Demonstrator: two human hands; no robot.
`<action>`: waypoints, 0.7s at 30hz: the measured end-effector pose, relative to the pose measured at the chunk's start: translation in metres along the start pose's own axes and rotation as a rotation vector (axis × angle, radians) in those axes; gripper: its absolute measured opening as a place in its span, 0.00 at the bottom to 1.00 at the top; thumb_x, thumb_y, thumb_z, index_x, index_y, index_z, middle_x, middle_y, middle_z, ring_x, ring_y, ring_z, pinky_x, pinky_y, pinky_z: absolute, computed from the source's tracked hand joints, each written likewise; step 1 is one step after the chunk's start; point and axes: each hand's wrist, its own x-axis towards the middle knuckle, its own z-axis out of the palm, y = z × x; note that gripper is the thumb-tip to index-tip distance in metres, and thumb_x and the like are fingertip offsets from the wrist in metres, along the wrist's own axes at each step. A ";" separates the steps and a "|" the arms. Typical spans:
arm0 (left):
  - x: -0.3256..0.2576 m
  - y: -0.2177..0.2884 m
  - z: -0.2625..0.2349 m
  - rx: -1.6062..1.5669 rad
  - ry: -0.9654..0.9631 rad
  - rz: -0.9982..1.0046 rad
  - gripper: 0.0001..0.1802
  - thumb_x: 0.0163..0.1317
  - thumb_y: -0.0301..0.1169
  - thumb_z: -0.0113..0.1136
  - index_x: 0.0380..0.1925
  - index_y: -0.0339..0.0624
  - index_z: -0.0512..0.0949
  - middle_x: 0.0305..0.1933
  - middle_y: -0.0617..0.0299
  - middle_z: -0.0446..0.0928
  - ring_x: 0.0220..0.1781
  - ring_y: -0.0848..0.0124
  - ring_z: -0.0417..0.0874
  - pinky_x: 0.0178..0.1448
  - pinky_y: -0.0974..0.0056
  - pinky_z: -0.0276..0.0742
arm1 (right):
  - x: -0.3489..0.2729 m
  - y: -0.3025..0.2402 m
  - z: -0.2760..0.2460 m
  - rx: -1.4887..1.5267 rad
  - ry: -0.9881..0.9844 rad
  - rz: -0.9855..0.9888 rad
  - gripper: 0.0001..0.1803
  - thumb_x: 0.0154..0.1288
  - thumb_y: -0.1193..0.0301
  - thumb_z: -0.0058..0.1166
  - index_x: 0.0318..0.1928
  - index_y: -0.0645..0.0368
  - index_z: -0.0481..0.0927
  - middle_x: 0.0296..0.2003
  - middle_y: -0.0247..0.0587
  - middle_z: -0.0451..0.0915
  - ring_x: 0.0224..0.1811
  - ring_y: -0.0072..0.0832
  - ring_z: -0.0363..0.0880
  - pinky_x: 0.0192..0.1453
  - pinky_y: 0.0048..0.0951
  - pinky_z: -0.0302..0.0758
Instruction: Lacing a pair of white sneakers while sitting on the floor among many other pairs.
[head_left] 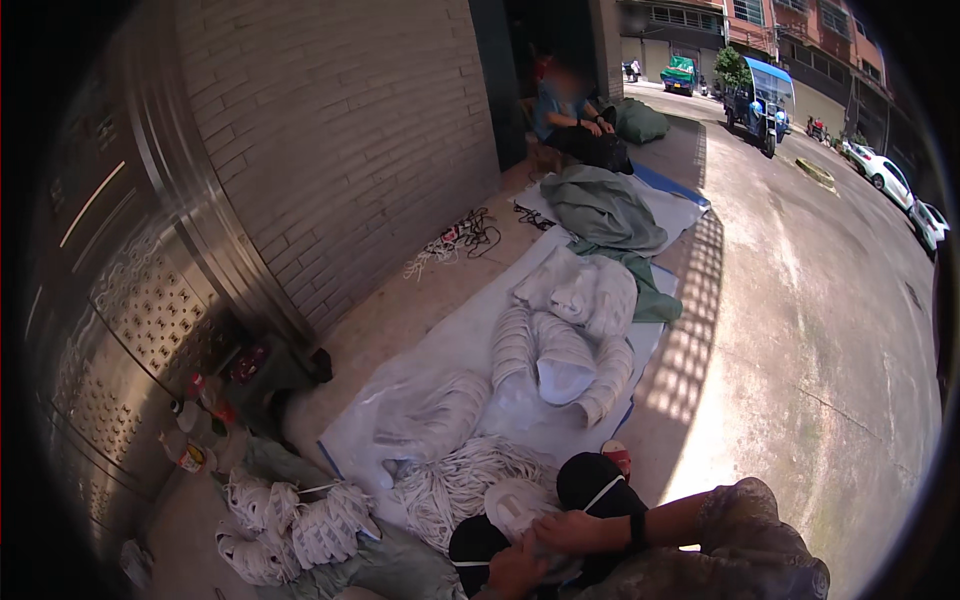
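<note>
My right hand (568, 532), with a dark band at the wrist, is closed on a white shoe upper (518, 503) between my knees. Lower down, my left hand (514, 572) is closed at the near edge of the same shoe upper. Part of it is hidden under my fingers. Just beyond lies a heap of white shoelaces (465, 482). To the left, laced white shoe uppers (325, 525) lie in bunches on a green cloth (395, 570). Nested rows of white shoe uppers (565, 355) rest on the plastic sheet (375, 385) ahead.
A person (570, 115) sits by the doorway, behind green sacks (605, 205). Tangled cords (455, 245) lie along the brick wall (340, 130). Bottles (190, 415) stand near the metal door at left. A blue-roofed three-wheeler (762, 100) is on the sunlit road.
</note>
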 end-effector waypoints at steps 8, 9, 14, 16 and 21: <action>-0.013 -0.009 0.002 0.072 -0.043 0.002 0.30 0.50 0.43 0.54 0.52 0.41 0.63 0.32 0.50 0.76 0.28 0.52 0.79 0.29 0.52 0.74 | 0.008 -0.002 0.005 0.011 0.054 -0.046 0.12 0.52 0.70 0.46 0.37 0.62 0.71 0.28 0.42 0.73 0.23 0.35 0.78 0.21 0.32 0.74; -0.013 -0.014 0.000 0.027 0.053 0.017 0.24 0.52 0.40 0.52 0.49 0.44 0.66 0.29 0.52 0.76 0.25 0.54 0.79 0.26 0.53 0.74 | 0.013 -0.001 0.004 0.030 0.013 -0.039 0.12 0.53 0.70 0.45 0.37 0.62 0.71 0.29 0.42 0.73 0.23 0.36 0.78 0.21 0.33 0.75; -0.013 -0.038 -0.017 0.289 0.181 0.174 0.11 0.51 0.32 0.51 0.36 0.47 0.73 0.21 0.58 0.72 0.17 0.58 0.76 0.19 0.56 0.72 | 0.029 0.014 -0.013 0.047 -0.182 0.034 0.08 0.53 0.70 0.45 0.33 0.58 0.73 0.26 0.44 0.78 0.28 0.40 0.80 0.26 0.38 0.75; -0.014 -0.042 -0.021 0.280 0.195 0.183 0.08 0.50 0.31 0.51 0.32 0.47 0.73 0.21 0.58 0.73 0.18 0.59 0.76 0.20 0.56 0.72 | 0.030 0.025 -0.021 0.019 -0.185 -0.025 0.07 0.52 0.70 0.45 0.31 0.58 0.74 0.27 0.45 0.78 0.29 0.40 0.80 0.28 0.39 0.75; -0.045 -0.059 -0.022 0.271 0.180 0.018 0.02 0.51 0.29 0.49 0.24 0.48 0.72 0.22 0.56 0.74 0.23 0.55 0.77 0.25 0.53 0.72 | -0.023 0.083 -0.052 0.009 -0.067 0.076 0.06 0.52 0.70 0.45 0.29 0.56 0.75 0.29 0.43 0.78 0.34 0.40 0.79 0.36 0.39 0.74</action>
